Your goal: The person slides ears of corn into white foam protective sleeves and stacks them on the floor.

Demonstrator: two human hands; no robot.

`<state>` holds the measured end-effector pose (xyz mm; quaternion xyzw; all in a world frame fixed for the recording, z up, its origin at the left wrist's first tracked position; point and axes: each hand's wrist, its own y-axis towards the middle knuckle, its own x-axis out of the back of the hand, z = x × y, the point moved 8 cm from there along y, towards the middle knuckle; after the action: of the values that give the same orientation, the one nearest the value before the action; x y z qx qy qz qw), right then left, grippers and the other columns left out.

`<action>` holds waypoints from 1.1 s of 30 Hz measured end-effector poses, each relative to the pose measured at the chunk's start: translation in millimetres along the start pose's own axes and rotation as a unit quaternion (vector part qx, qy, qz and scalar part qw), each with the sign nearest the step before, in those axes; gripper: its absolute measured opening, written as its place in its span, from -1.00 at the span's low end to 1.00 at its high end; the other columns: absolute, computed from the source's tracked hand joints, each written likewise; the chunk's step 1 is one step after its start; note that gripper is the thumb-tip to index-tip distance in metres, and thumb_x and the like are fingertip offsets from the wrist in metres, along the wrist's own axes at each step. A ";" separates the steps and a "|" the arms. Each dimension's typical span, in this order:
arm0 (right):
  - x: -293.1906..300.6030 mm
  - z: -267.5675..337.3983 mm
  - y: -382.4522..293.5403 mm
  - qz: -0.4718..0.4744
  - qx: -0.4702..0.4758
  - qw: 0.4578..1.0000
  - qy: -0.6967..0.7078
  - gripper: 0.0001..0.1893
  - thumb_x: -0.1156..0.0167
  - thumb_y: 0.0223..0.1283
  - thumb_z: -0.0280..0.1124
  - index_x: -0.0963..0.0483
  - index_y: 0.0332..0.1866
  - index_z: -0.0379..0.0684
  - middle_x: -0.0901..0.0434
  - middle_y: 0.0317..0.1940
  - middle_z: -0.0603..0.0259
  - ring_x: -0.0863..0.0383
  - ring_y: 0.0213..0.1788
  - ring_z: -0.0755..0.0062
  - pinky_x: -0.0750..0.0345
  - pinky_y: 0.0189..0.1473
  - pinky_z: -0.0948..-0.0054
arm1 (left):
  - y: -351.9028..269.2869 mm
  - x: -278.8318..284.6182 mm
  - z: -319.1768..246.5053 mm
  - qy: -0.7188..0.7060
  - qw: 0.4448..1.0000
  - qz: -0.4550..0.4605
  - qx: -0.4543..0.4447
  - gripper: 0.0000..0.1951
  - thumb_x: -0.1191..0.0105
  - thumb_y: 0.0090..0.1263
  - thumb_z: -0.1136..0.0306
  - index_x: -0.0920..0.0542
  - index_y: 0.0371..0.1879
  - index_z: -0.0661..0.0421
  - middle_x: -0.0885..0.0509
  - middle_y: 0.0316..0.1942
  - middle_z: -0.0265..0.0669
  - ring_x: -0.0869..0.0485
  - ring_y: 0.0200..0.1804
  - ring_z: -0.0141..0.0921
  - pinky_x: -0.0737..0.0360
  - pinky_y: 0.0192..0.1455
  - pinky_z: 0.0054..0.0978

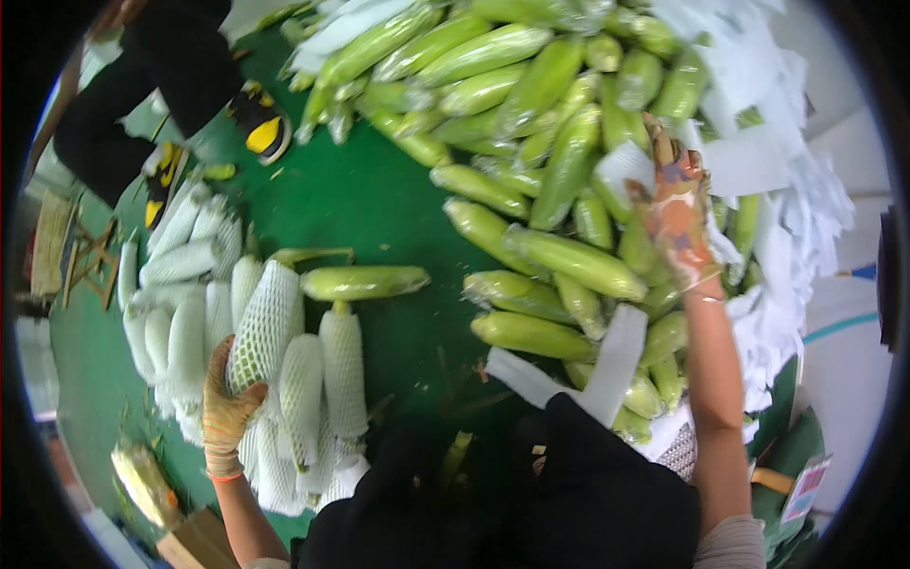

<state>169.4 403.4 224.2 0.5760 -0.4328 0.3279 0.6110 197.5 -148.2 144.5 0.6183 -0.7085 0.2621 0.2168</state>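
Note:
My left hand point(231, 409), in a striped work glove, grips the lower end of a long green vegetable in a white foam net sleeve point(266, 320). That piece leans over a heap of similar sleeved vegetables point(187, 334). My right hand point(679, 213), in a stained orange glove, is stretched over a large pile of green vegetables wrapped in clear film point(569, 163). Its fingers are apart, close to a white foam sleeve point(746, 160) and another white piece point(625, 171). Nothing shows in its grasp. One film-wrapped vegetable point(366, 282) lies alone beside the sleeved heap.
Flat white foam sleeves point(775, 284) are heaped along the right side. Two loose sleeves point(618, 355) lie before my knees. Another person's shoe point(263, 128) rests on the green floor point(341, 192). A folding wooden stool point(92, 259) stands at left; a cardboard box point(199, 540) is lower left.

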 end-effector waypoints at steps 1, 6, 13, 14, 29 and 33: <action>-13.0 3.3 3.4 0.103 -0.013 0.995 0.000 -0.22 -0.24 -0.01 -0.50 -0.11 0.40 -0.07 -0.43 0.10 -0.05 -0.40 0.08 -0.05 -0.40 0.10 0.12 | -6.8 15.6 14.6 0.046 0.998 -0.029 0.017 -0.26 -0.32 -0.04 0.39 -0.35 0.22 0.23 -0.51 0.11 -0.14 -0.51 0.11 -0.28 -0.41 0.22 -0.40; -14.4 156.5 -22.7 0.136 -0.023 0.830 0.540 -0.52 -0.22 0.06 -0.61 -0.36 0.14 -0.14 -0.50 -0.07 0.16 -0.49 -0.03 0.34 -0.48 0.02 0.49 | 7.9 -3.0 -63.1 0.206 0.943 -0.224 -0.131 -0.55 -0.09 0.06 0.73 -0.49 0.01 0.21 -0.57 -0.05 -0.17 -0.54 0.05 -0.22 -0.47 0.13 -0.34; -185.8 260.9 -88.2 0.319 -0.185 0.492 0.789 -0.74 -0.22 0.17 -0.41 -0.43 -0.06 -0.24 -0.56 -0.25 0.30 -0.53 -0.22 0.56 -0.51 -0.19 0.53 | 87.7 -207.1 -34.8 -0.463 0.881 0.048 0.087 -0.70 -0.08 0.40 0.32 -0.52 0.03 0.20 -0.62 -0.12 -0.36 -0.53 -0.07 -0.51 -0.41 0.09 -0.60; -189.6 264.7 -91.6 0.335 -0.202 0.492 0.777 -0.71 -0.23 0.17 -0.38 -0.44 -0.04 -0.25 -0.59 -0.28 0.28 -0.55 -0.26 0.54 -0.53 -0.19 0.52 | 86.9 -212.7 -18.6 -0.514 0.849 0.040 0.116 -0.76 -0.10 0.37 0.34 -0.54 -0.06 0.16 -0.62 -0.15 -0.38 -0.53 -0.10 -0.52 -0.42 0.07 -0.59; -252.6 251.1 -86.0 0.484 -0.003 0.730 0.482 -0.40 -0.24 0.01 0.06 -0.50 -0.10 -0.36 -0.58 -0.06 -0.17 -0.59 -0.02 -0.03 -0.53 -0.02 0.29 | 54.4 -290.5 63.4 -0.674 0.636 -0.068 0.370 -0.60 -0.04 0.40 0.08 -0.55 -0.02 0.19 -0.65 -0.14 -0.28 -0.59 -0.09 -0.34 -0.51 0.03 -0.35; -153.7 245.3 -89.7 0.375 0.047 0.803 0.460 -0.64 -0.19 0.15 -0.11 -0.45 -0.42 -0.26 -0.49 -0.57 -0.06 -0.46 -0.58 0.19 -0.39 -0.49 0.28 | 43.4 -266.5 -10.4 -0.757 0.566 0.143 0.293 -0.53 0.13 0.45 -0.03 -0.52 -0.03 0.19 -0.63 -0.23 -0.25 -0.61 -0.18 -0.36 -0.54 -0.04 -0.46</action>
<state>150.0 165.2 37.7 0.1784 -0.2668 0.7780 0.5401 192.1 65.9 -20.3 0.5108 -0.5768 -0.0817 -0.6322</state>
